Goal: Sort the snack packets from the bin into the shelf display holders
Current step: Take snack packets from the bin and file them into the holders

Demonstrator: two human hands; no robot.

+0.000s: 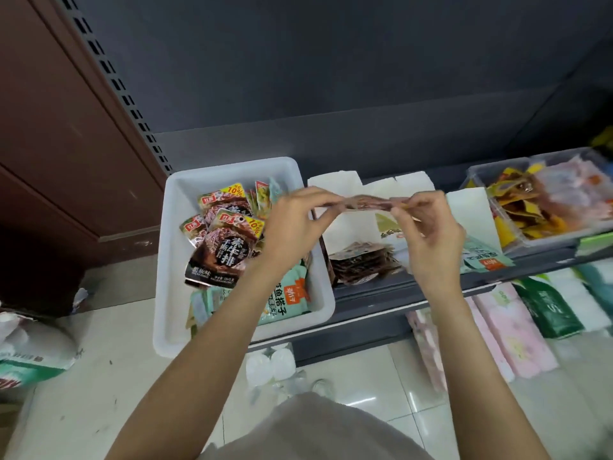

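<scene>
Your left hand and right hand pinch opposite ends of brown snack packet, fingers clamped, stretched flat above white cardboard display holder, likely for edge-on drop onto matching packets inside. White bin left, still stocked.

On the shelf the bin of packets sits at the left, the holder with stacked packets just right of it, a tray farther right, and tissue packs lie below on the floor.
</scene>
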